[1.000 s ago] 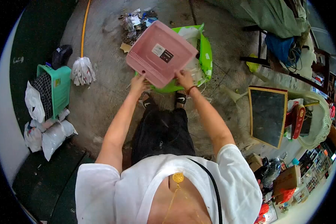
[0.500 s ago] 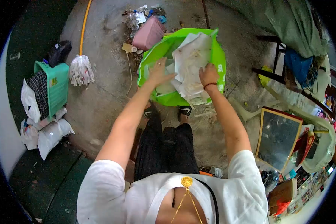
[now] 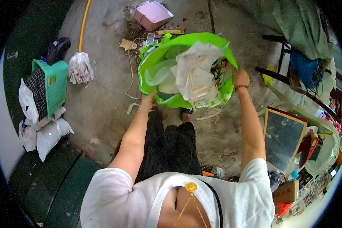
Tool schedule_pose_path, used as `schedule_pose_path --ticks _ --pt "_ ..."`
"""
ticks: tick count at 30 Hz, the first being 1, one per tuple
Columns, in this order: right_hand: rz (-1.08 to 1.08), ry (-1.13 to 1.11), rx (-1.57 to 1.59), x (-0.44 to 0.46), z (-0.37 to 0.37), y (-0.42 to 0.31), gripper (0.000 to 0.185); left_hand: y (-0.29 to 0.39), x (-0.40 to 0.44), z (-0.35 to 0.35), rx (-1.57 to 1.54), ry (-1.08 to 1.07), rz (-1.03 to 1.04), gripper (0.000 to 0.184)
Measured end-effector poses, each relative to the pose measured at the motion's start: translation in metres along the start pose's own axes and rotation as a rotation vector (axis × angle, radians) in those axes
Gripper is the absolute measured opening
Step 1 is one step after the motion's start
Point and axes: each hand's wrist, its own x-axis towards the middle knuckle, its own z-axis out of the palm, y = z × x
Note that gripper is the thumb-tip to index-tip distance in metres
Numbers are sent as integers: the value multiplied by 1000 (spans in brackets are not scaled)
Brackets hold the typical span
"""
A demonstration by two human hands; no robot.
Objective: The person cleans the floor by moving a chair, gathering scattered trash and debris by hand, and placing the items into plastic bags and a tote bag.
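Clutched at opposite edges by the left hand [image 3: 149, 101] and right hand [image 3: 240, 79], the green bag [image 3: 154, 57] mid-frame seems soft and floppy, best held by its rim.

Bright green bag [image 3: 155, 57], flexible and wide-mouthed, opening upward, rim wavy, gripped at both sides, full of crumpled white sheets [image 3: 195, 72], cloudy translucent plastic [image 3: 159, 72] at left, dark scraps [image 3: 219, 72] at right, over concrete floor [image 3: 106, 57].
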Motion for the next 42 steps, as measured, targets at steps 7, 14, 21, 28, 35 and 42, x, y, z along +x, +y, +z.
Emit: schedule_pose_path --ticks 7,14,21,28,35,42 --pt "-69 -62 238 -61 -13 72 27 27 -56 -9 643 81 816 28" --pt "138 133 1047 -95 -55 129 37 190 -253 68 467 -102 921 27" --pt "365 253 1358 -116 -126 100 39 288 -341 214 839 -269 1360 22" --pt "382 341 1433 -119 -106 100 44 333 -354 331 1025 -325 1404 18" --pt "556 365 1218 -69 -65 91 48 387 -311 431 1142 -273 1554 24" --pt "1127 165 1540 47 -14 122 34 308 -262 504 1684 -323 1837 61"
